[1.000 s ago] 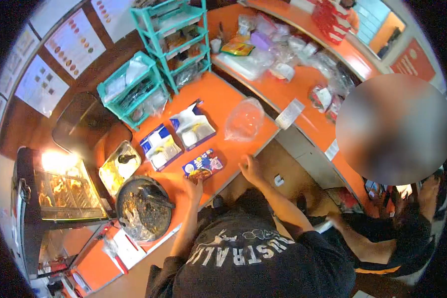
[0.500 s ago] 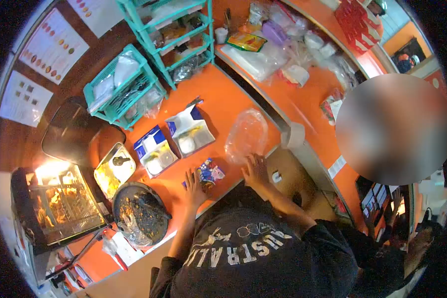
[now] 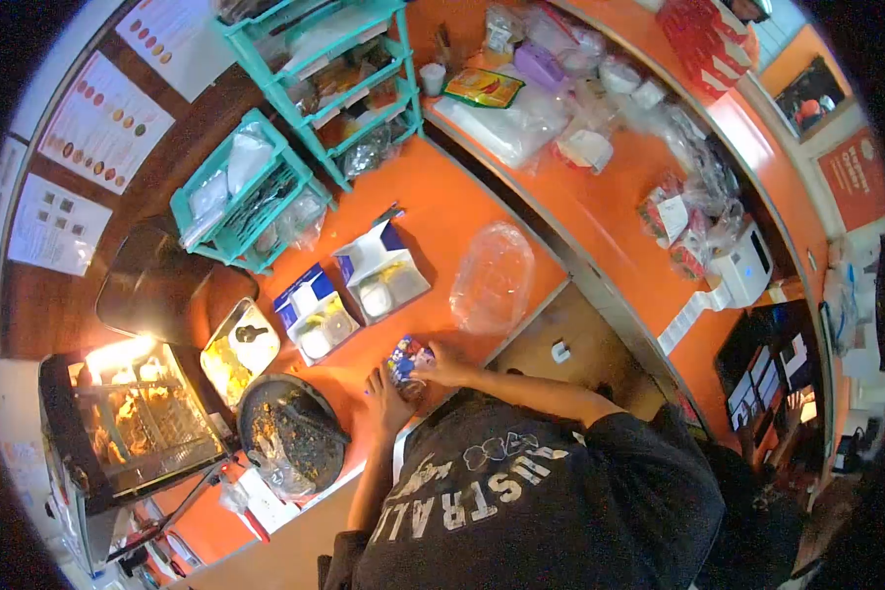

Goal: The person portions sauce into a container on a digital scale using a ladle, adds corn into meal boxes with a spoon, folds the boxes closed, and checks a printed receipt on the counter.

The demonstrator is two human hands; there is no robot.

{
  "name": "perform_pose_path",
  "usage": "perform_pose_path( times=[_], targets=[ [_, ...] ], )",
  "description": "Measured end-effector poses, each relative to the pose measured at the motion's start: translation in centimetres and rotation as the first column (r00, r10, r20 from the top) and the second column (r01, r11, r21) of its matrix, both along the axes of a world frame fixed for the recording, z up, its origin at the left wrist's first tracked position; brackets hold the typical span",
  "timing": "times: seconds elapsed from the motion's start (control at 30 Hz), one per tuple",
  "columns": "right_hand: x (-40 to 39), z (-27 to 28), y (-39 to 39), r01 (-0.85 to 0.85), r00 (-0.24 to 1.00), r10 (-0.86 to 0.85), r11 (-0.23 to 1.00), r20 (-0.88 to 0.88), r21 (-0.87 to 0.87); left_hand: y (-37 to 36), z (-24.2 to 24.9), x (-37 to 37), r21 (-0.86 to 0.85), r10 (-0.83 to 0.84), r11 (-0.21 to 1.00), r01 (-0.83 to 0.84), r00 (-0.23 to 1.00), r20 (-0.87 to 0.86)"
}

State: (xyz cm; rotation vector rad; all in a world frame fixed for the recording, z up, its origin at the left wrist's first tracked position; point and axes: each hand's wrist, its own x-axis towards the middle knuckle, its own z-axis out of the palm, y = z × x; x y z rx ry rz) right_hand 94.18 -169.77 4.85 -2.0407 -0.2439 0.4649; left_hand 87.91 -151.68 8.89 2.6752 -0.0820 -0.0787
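Note:
A small packet (image 3: 405,359) with a blue, red and white print is at the counter's front edge, between my two hands. My right hand (image 3: 444,367) reaches across with its fingers closed on the packet's right side. My left hand (image 3: 389,401) grips the packet's lower left edge, its fingertips partly hidden. Just beyond are two open blue-and-white boxes, a left box (image 3: 317,320) and a right box (image 3: 382,280), each with a white round item and yellowish food inside. A clear plastic container (image 3: 494,278) lies to the right of them.
A black round pan (image 3: 290,433) with dark crumbs and a tray of yellow food (image 3: 238,349) stand left, beside a lit food warmer (image 3: 147,418). Teal baskets (image 3: 251,192) stand behind. A side counter (image 3: 600,216) holds plastic bags and a printer (image 3: 742,267). Another person's hand (image 3: 782,433) is far right.
My right hand has left the clear container's edge and moved left onto the packet. The packet has shifted slightly and turned, and my left hand has closed in on it.

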Motion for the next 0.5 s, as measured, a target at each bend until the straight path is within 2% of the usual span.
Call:
perform_pose_path(
  times=[0.07, 0.1, 0.2, 0.27, 0.3, 0.33, 0.4, 0.43, 0.47, 0.5],
  targets=[
    [0.1, -0.7, 0.3, -0.029, 0.999, 0.025, 0.986, -0.028, -0.162, -0.4, 1.1, -0.5, -0.008, 0.029, 1.0, -0.03, 0.999, -0.018],
    [0.1, -0.4, 0.2, -0.056, 0.994, 0.039, 0.982, -0.098, -0.179, -0.6, 0.6, -0.8, -0.004, 0.076, 0.997, -0.076, 0.996, -0.041],
    [-1.5, 0.2, -1.2, -0.116, 0.963, 0.073, 0.981, -0.259, -0.158, -0.6, -0.3, -1.0, 0.04, 0.049, 0.998, -0.048, 0.999, -0.007],
    [-3.1, -1.5, -2.4, -0.049, 0.999, 0.049, 0.998, -0.018, 0.028, -0.5, -1.0, -1.2, 0.052, 0.005, 0.999, -0.004, 1.0, -0.016],
    [-3.2, 2.3, -4.0, -0.082, 0.996, 0.083, 0.997, -0.016, 0.006, -0.1, -2.2, -1.4, 0.074, 0.02, 0.997, -0.016, 0.999, -0.05],
    [-3.6, 0.9, -4.8, -0.041, 0.999, 0.041, 0.999, -0.008, 0.01, -0.1, -2.2, -1.0, 0.098, 0.033, 0.995, -0.025, 0.996, -0.077],
    [-4.4, -2.2, -5.7, 0.029, 0.983, -0.001, 0.989, -0.185, 0.147, -0.2, -1.8, -1.0, 0.138, -0.057, 0.988, 0.074, 0.99, -0.128],
    [-4.4, -0.3, -7.6, -0.015, 0.99, 0.029, 0.995, -0.135, 0.097, -0.5, -2.0, -1.1, 0.195, -0.035, 0.979, 0.054, 0.995, -0.097],
    [-4.6, 0.5, -9.3, 0.027, 0.991, -0.013, 0.994, -0.135, 0.105, -0.4, -2.2, -1.2, 0.249, -0.013, 0.968, 0.029, 0.998, -0.065],
    [-5.1, 1.0, -10.8, 0.102, 0.961, -0.079, 0.992, -0.266, 0.075, 0.0, -2.6, -1.2, 0.175, -0.004, 0.984, 0.025, 0.993, -0.12]
  ],
)
